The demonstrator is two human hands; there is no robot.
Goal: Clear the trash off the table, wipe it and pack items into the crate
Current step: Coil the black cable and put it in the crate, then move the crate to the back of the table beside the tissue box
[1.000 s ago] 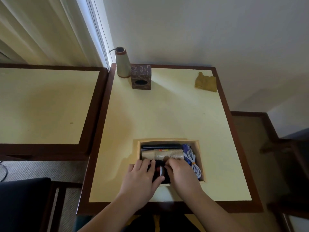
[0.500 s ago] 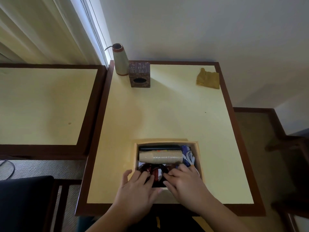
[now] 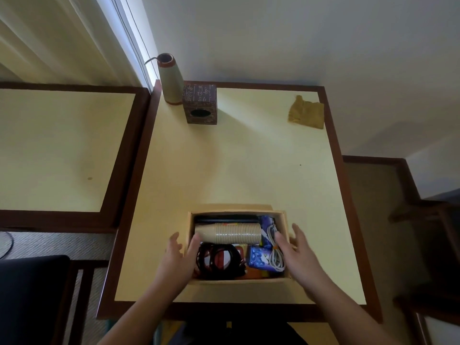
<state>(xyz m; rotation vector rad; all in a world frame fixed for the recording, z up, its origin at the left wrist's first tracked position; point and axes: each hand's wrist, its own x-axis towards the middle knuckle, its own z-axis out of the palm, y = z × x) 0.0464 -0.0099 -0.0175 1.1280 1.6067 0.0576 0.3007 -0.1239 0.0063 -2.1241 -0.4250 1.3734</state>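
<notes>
Both hands have parted from the crate's middle to its sides; left hand (image 3: 178, 255) and right hand (image 3: 297, 252) flank the crate (image 3: 237, 281), fingers relaxed, grasping nothing; it sits near the table's (image 3: 236, 158) front edge, holding stacked paper cups (image 3: 230, 233), black cable (image 3: 219, 261), white cable (image 3: 275, 255) and perhaps blue packets (image 3: 257, 258); vase (image 3: 169, 79) and carved box (image 3: 200, 103), its markings illegible, occupy the far left corner; yellow cloth (image 3: 306, 112) the far right.

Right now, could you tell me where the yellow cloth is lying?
In the head view, the yellow cloth lies crumpled at the table's far right corner, near the wall, well away from the crate.
</notes>
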